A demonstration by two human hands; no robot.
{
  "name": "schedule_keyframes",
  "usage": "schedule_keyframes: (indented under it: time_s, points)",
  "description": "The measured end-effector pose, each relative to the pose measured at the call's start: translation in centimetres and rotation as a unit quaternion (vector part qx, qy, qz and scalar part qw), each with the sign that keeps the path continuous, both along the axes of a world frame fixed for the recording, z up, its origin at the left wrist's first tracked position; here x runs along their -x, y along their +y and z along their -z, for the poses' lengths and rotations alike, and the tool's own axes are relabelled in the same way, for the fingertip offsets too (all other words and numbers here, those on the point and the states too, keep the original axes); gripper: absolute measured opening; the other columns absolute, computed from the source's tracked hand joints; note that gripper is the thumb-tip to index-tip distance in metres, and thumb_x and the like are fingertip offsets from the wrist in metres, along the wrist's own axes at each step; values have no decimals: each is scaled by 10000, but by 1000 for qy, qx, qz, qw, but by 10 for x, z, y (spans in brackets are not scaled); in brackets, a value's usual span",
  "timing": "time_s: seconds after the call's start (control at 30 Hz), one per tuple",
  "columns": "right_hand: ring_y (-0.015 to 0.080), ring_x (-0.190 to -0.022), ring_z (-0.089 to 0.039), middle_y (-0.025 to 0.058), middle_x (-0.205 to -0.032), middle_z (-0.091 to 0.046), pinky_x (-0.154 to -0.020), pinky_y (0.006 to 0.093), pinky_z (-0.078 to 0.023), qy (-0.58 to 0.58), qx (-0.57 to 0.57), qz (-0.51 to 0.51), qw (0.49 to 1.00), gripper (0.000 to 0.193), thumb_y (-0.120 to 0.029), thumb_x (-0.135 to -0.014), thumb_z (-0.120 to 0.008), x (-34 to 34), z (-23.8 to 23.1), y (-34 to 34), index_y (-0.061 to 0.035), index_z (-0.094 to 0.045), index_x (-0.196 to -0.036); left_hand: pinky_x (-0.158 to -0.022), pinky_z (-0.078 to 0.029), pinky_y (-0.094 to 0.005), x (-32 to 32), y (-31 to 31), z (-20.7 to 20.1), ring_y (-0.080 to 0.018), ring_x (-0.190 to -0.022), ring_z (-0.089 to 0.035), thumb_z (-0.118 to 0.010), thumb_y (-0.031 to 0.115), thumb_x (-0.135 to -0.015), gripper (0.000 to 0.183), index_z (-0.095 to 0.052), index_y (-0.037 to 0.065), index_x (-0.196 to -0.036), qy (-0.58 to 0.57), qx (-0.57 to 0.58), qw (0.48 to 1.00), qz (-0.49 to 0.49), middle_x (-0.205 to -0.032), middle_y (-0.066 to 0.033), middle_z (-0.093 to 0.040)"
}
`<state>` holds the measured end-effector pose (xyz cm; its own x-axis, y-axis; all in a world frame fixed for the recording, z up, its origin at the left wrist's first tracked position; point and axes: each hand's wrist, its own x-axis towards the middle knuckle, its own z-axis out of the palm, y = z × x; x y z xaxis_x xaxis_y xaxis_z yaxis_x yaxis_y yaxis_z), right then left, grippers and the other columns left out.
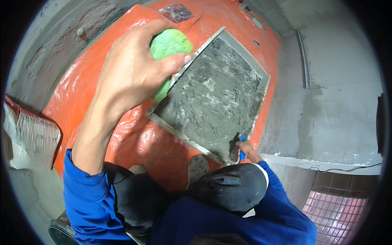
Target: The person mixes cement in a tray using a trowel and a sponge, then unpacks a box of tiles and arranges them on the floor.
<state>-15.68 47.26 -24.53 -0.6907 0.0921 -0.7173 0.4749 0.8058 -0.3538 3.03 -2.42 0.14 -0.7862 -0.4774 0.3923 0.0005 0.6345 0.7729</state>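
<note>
My left hand (pixel 132 65) is raised close to the camera, its fingers and thumb wrapped round a green sponge (pixel 171 44). Below it stands a shallow, pale-rimmed mixing tray (pixel 185 138) filled with wet grey mortar (pixel 212 96), rough and streaked on top. At the tray's near right corner, my right hand (pixel 248 149) grips a blue-handled tool (pixel 242 155). The working end of that tool is too dark and small to make out against the mortar.
Orange plastic sheeting (pixel 87 87) covers the floor under the tray. A paper sack (pixel 34 141) leans at the left, and a clear plastic bag (pixel 176 13) lies at the far side. Grey walls rise left and right. My shoe (pixel 198 168) is beside the tray's near edge.
</note>
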Motion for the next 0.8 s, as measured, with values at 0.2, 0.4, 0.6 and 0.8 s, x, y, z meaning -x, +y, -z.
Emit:
schedule_keyframes:
  time_s: [0.2, 0.4, 0.6, 0.8]
  points:
    - [73, -451, -418, -33, -594, -430, -386, 255, -363, -169, 295, 106, 934, 188, -133, -914, -561, -28, 13, -50, -116, -456, -758, -854, -520, -450, 15, 24, -6, -392, -978, -675, -779, 333, -729, 533, -673, 5, -1136, -9, -29, 999, 18, -1007, -243, -697]
    - [28, -473, -390, -66, -636, -427, -402, 215, -354, -268, 394, 178, 861, 175, -179, -947, -519, 34, -2, -110, -143, -454, -788, -829, -532, -407, 32, 51, -1, -323, -951, -700, -797, 341, -767, 542, -651, 3, -1164, -45, 15, 999, 25, -1000, -195, -708]
    - [377, -695, -693, 225, -802, -679, -610, 462, -556, 232, -67, -410, 880, 194, -96, -864, -605, 43, -69, -139, -4, -488, -989, -828, -536, -419, 44, 59, -2, -329, -948, -704, -794, 347, -771, 540, -650, 17, -1174, -78, 23, 997, 1, -1003, -192, -716]
    - [481, -811, -667, 280, -823, -671, -715, 565, -504, 232, -197, -505, 808, 232, -118, -865, -589, -12, -96, -70, -5, -472, -1032, -828, -545, -406, 49, 46, 9, -300, -937, -708, -791, 341, -781, 523, -657, 25, -1176, -76, 22, 997, -1, -993, -173, -719]
